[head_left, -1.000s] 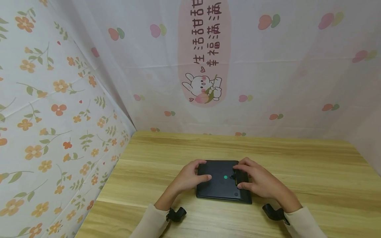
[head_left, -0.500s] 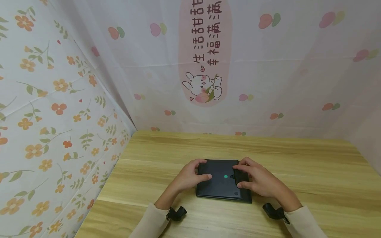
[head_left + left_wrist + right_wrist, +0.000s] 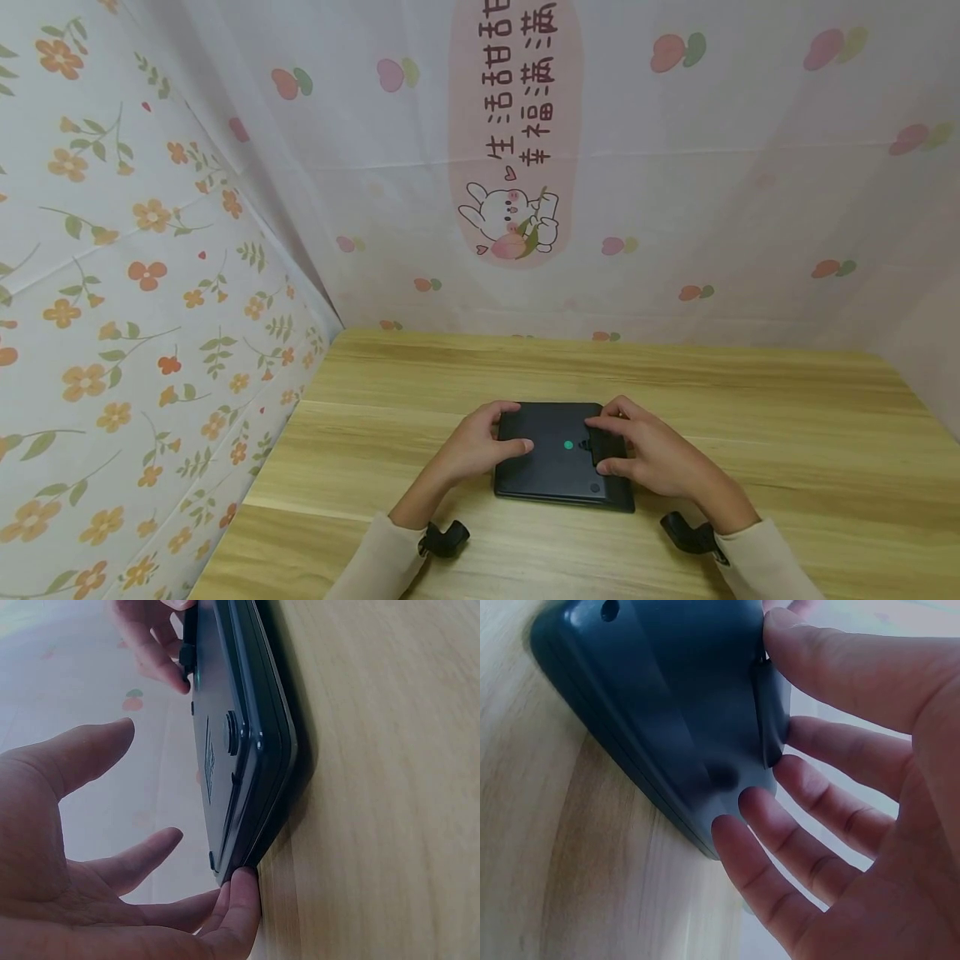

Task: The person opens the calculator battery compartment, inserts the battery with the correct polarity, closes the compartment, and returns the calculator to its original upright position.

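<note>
A dark calculator (image 3: 543, 475) lies face down on the wooden table, a green dot (image 3: 568, 445) on its back. My left hand (image 3: 474, 448) is at its left end; in the left wrist view, fingertips touch the lower corner of the calculator (image 3: 217, 682) while the thumb stays off its surface. Toward the right end, my right hand (image 3: 658, 454) pinches a small black battery cover (image 3: 606, 448) between thumb and fingers. The right wrist view shows this cover (image 3: 769, 716) at the calculator's back, standing slightly above it. What lies under the cover is hidden.
The wooden table (image 3: 420, 375) extends around the calculator on all sides. Behind it hangs a printed curtain (image 3: 360, 208), and a floral cloth (image 3: 150, 333) hangs at the left. Black wrist mounts (image 3: 444, 540) sit at both sleeve cuffs.
A yellow strip that showed along the battery cover's left edge a second ago has gone from sight, and the cover has tipped flatter onto the calculator. The left hand has stayed in place.
</note>
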A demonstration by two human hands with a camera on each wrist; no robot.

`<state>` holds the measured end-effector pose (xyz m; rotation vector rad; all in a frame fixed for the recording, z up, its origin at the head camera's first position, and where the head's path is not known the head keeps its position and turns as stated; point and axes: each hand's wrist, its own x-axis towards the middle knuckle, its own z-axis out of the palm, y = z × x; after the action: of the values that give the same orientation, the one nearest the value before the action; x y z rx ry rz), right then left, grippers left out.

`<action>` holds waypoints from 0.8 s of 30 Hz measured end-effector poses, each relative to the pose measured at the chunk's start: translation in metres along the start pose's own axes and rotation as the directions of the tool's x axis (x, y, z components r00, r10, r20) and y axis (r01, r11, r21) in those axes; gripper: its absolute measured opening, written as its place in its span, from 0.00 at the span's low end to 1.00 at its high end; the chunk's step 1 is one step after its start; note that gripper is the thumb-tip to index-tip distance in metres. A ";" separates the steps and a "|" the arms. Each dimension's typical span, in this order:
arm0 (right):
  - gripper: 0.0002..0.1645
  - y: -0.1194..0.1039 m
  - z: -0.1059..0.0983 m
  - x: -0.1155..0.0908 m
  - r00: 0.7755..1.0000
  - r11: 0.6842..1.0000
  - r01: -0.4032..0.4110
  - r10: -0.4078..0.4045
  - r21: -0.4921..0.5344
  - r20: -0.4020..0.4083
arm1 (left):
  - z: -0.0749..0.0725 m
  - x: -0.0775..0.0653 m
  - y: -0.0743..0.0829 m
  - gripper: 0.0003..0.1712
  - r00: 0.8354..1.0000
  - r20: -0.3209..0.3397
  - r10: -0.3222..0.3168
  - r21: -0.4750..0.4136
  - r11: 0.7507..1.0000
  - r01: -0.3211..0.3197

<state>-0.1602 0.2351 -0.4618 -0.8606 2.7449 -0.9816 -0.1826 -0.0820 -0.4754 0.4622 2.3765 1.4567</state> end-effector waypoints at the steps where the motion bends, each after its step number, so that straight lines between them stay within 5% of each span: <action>1: 0.37 0.000 0.000 0.000 1.000 1.000 -0.002 0.002 0.000 -0.001 | 0.000 0.000 0.000 0.40 1.000 0.000 -0.001 -0.002 1.000 0.001; 24: 0.35 0.000 0.002 0.001 1.000 0.999 -0.013 0.013 -0.032 -0.004 | 0.001 0.001 0.001 0.40 1.000 0.009 0.001 -0.060 0.998 0.000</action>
<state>-0.1600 0.2333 -0.4635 -0.8457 2.7728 -0.9407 -0.1825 -0.0807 -0.4755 0.4540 2.3185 1.5182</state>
